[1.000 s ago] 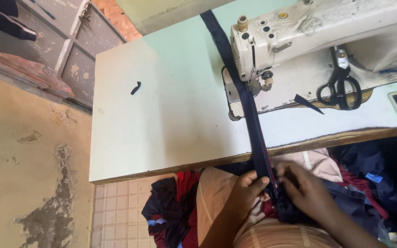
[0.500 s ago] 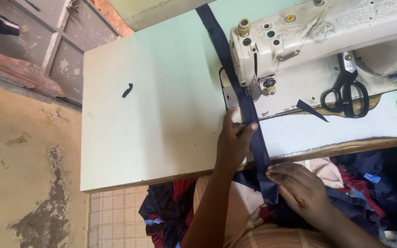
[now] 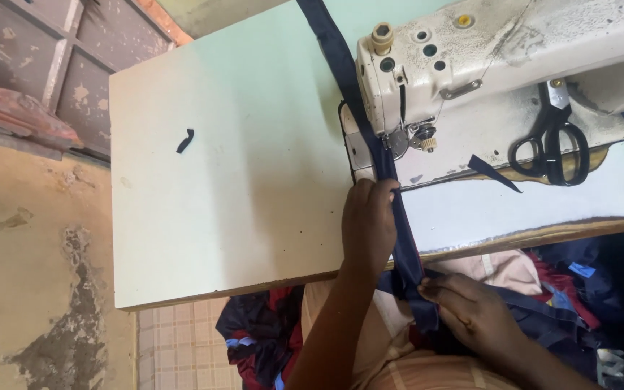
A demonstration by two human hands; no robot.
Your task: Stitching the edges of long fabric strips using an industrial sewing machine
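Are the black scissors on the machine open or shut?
Shut: the black scissors lie flat on the sewing machine, handle loops side by side, blades together.

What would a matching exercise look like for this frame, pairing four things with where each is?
1. left hand
2. right hand
3. scissors
4. small dark scrap

A. lying on the sewing machine bed
B. alone on the pale table
C. on the navy strip near the needle
D. pinching the strip below the table edge

Pairs: 1-C, 2-D, 3-A, 4-B
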